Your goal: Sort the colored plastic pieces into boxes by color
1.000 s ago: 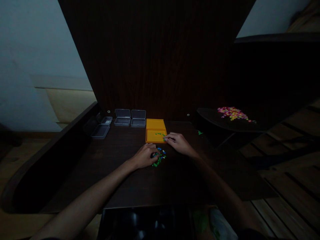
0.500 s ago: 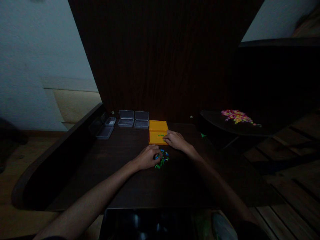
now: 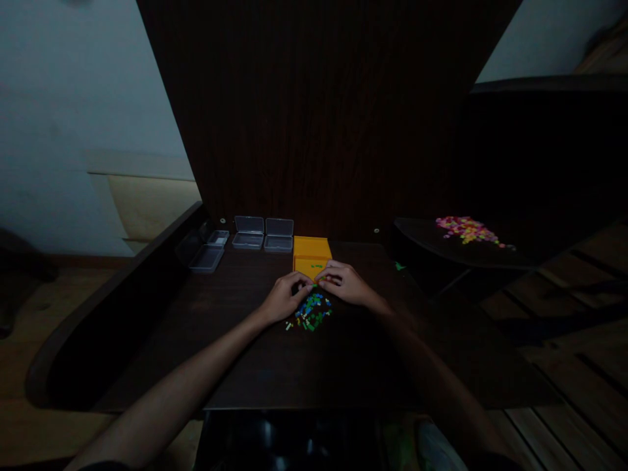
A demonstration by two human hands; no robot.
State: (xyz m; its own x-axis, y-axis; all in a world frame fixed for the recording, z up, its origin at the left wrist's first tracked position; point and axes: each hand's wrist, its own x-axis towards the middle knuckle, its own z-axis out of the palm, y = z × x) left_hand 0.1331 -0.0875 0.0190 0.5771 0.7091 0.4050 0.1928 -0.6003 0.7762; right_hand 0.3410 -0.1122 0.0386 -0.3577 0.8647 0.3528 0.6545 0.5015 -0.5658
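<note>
My left hand (image 3: 288,296) is closed in a pinch just in front of the yellow box, with a small green piece (image 3: 314,286) at its fingertips. Facing it, my right hand (image 3: 346,283) has its thumb and fingers drawn together close to the same spot; what they hold is too small to make out. The open yellow box (image 3: 312,247) has a few little green pieces (image 3: 316,266) lying in its near half. Below both hands spreads a loose pile of tiny blue, green and pale pieces (image 3: 312,313) on the dark tabletop.
Clear plastic cases with raised lids, such as this one (image 3: 279,243), stand left of the yellow box. Another open case (image 3: 207,259) is by the left side panel. Pink and yellow bits (image 3: 466,229) are heaped on a shelf at right. A green scrap (image 3: 399,266) lies near it.
My left hand has lifted off the pile and moved up toward the box, uncovering more pieces. My right hand has drawn back slightly from inside the box, so the fingertips of both hands now nearly meet.
</note>
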